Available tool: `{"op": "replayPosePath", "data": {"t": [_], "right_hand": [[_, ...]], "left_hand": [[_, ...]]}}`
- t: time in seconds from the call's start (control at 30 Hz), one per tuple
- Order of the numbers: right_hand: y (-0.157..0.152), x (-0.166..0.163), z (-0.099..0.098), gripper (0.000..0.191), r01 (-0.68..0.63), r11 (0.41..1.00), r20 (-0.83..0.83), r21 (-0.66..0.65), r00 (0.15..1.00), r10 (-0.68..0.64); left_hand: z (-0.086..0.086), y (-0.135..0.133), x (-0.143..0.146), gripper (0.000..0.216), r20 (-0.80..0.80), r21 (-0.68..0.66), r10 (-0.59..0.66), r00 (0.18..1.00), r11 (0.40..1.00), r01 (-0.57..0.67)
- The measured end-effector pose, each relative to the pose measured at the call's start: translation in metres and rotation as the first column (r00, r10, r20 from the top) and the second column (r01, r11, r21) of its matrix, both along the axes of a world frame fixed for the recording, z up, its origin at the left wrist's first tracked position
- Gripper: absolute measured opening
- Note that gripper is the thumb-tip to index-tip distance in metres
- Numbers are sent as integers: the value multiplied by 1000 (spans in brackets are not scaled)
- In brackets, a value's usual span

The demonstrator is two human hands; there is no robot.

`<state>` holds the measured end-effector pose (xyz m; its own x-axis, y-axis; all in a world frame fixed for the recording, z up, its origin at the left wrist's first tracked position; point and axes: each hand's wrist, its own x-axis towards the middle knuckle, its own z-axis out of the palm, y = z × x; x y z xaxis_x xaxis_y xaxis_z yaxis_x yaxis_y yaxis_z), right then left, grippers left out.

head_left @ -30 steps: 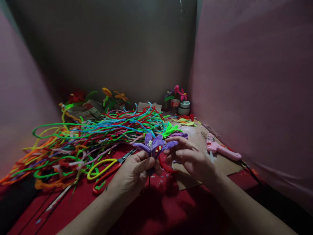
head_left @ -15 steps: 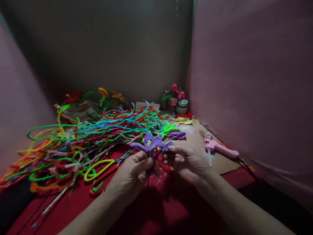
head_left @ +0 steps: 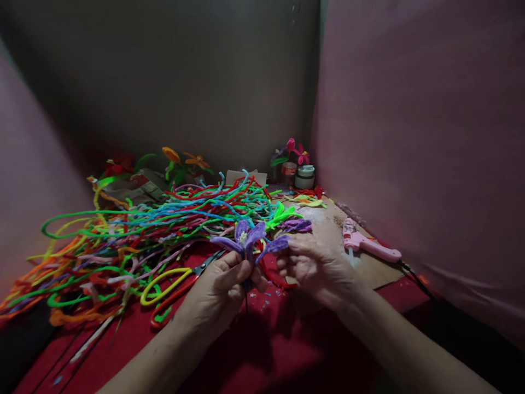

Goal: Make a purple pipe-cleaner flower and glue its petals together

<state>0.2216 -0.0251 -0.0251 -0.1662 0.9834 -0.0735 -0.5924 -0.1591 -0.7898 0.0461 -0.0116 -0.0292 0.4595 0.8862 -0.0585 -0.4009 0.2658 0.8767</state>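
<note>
A purple pipe-cleaner flower (head_left: pixel 255 234) with pale yellow stamens stands upright above the red cloth. My left hand (head_left: pixel 227 279) is closed around its base, and a thin dark stem pokes out below the fingers. At the tip of the flower's right petal, my right hand (head_left: pixel 314 265) has its thumb and index finger pinched together; the exact contact is slightly blurred. Scissors (head_left: pixel 170 287) with yellow and red handles lie beside my left wrist. Behind the flower are a bright green bundle (head_left: pixel 282 215) and some purple pipe-cleaner pieces (head_left: pixel 297 225).
A large tangle of coloured pipe cleaners (head_left: pixel 164 219) covers the left and middle of the table. On the right, a pink glue gun (head_left: pixel 369 244) with a black cord rests on cardboard (head_left: pixel 328 219). Finished flowers (head_left: pixel 301 155), a lidded jar (head_left: pixel 305 178) and a box (head_left: pixel 150 186) stand behind.
My right hand has moved slightly right, and the right petal is now stretched further out from the flower. My left hand and the flower have shifted a little left.
</note>
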Motion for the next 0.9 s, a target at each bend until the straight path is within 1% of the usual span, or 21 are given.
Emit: {"op": "replayPosePath", "data": {"t": [0.03, 0.07, 0.1, 0.13, 0.17, 0.2, 0.23, 0.27, 0.3, 0.33, 0.37, 0.43, 0.5, 0.67, 0.73, 0.8, 0.87, 0.9], "right_hand": [[-1, 12, -1, 22, 76, 994, 131, 77, 988, -85], [-2, 26, -2, 26, 165, 972, 283, 170, 936, -208], [-4, 42, -4, 24, 265, 914, 434, 307, 816, -382], [-6, 59, -8, 24, 311, 844, 593, 436, 606, -530], [-9, 76, -12, 25, 300, 782, 715, 546, 320, -622], [-12, 92, -18, 27, 224, 761, 776, 609, 35, -630], [-16, 105, -23, 31, 120, 766, 771, 632, -203, -604], [-19, 116, -29, 35, 51, 787, 741, 615, -378, -554], [-22, 124, -34, 35, 11, 821, 713, 570, -502, -489], [-24, 130, -38, 35, -10, 850, 684, 527, -588, -431], [-25, 134, -42, 34, -14, 872, 661, 490, -646, -382], [-25, 137, -48, 36, -7, 893, 626, 449, -711, -320], [-21, 140, -51, 39, -3, 891, 612, 453, -726, -314], [-12, 155, -64, 35, 0, 851, 655, 526, -637, -405], [-11, 161, -69, 36, -11, 810, 634, 586, -616, -468], [-13, 162, -71, 38, -27, 737, 595, 675, -569, -567], [-18, 157, -65, 40, 0, 652, 571, 758, -485, -663], [-21, 153, -59, 40, 43, 618, 573, 785, -431, -697]], "left_hand": [[1, 0, -1, 15, -7, 0, 26, 1000, 1000, -26], [2, 1, -2, 15, -6, 3, 52, 999, 999, -52], [2, 2, -4, 15, -2, 10, 72, 997, 997, -72], [3, 2, -5, 15, 2, 19, 84, 996, 996, -84], [3, 3, -7, 15, 7, 28, 91, 996, 995, -91], [3, 4, -8, 15, 12, 34, 91, 996, 995, -92], [3, 4, -8, 15, 14, 35, 89, 996, 995, -90], [3, 4, -9, 15, 14, 33, 84, 996, 996, -85], [3, 5, -9, 15, 15, 31, 82, 997, 996, -82], [3, 5, -8, 15, 17, 29, 79, 997, 996, -80], [3, 5, -8, 15, 17, 29, 78, 997, 997, -78], [3, 4, -6, 14, 17, 31, 77, 997, 997, -77], [2, 5, -5, 14, 21, 26, 77, 997, 997, -77], [-1, 6, -3, 18, 23, -24, 89, 996, 996, -88], [-2, 6, -3, 19, 28, -27, 93, 995, 995, -92], [-2, 7, -4, 19, 19, -21, 99, 995, 995, -99], [-2, 6, -4, 18, 0, -17, 103, 995, 995, -103], [-2, 6, -3, 18, -7, -18, 105, 994, 994, -105]]}}
